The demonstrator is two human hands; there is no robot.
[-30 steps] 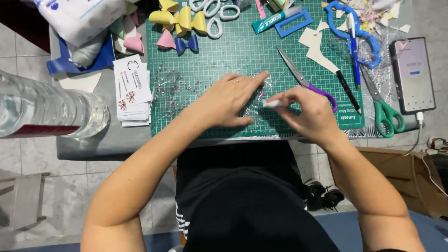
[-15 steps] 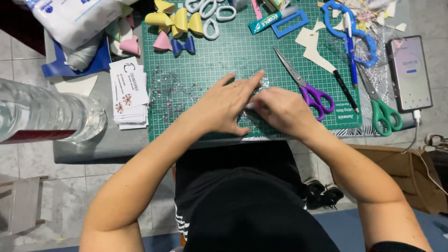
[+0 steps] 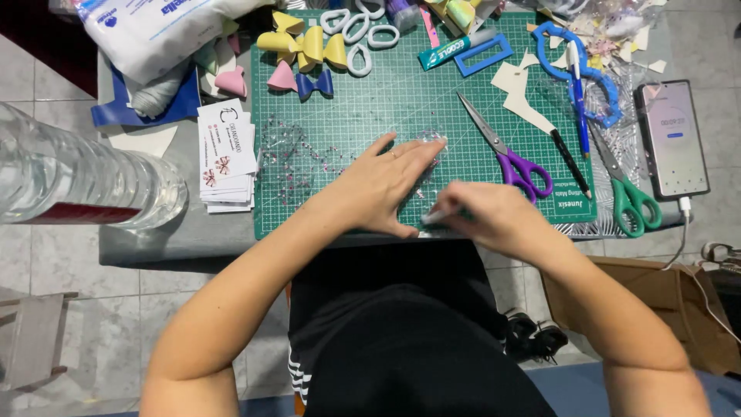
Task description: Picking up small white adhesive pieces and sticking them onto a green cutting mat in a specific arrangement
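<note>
My left hand (image 3: 386,184) lies flat, fingers spread, on a clear glittery sheet (image 3: 429,164) on the green cutting mat (image 3: 386,100). My right hand (image 3: 486,216) is closed around a thin marker or pen (image 3: 437,218) with a white tip; the tip points left at the mat's near edge, close to my left thumb. The two hands almost touch. Purple-handled scissors (image 3: 509,158) lie just right of my hands. Most of the clear sheet is hidden under my left hand.
Green-handled scissors (image 3: 625,193), a black pen (image 3: 570,161) and a phone (image 3: 671,139) lie to the right. Foam bows (image 3: 305,48) and a teal glue tube (image 3: 451,49) are at the far side. A card stack (image 3: 228,154) and clear plastic bottle (image 3: 77,181) are on the left.
My right hand has drawn back toward the mat's near edge and slid left, now holding the marker low beside my left thumb. My left hand stays flat on the sheet.
</note>
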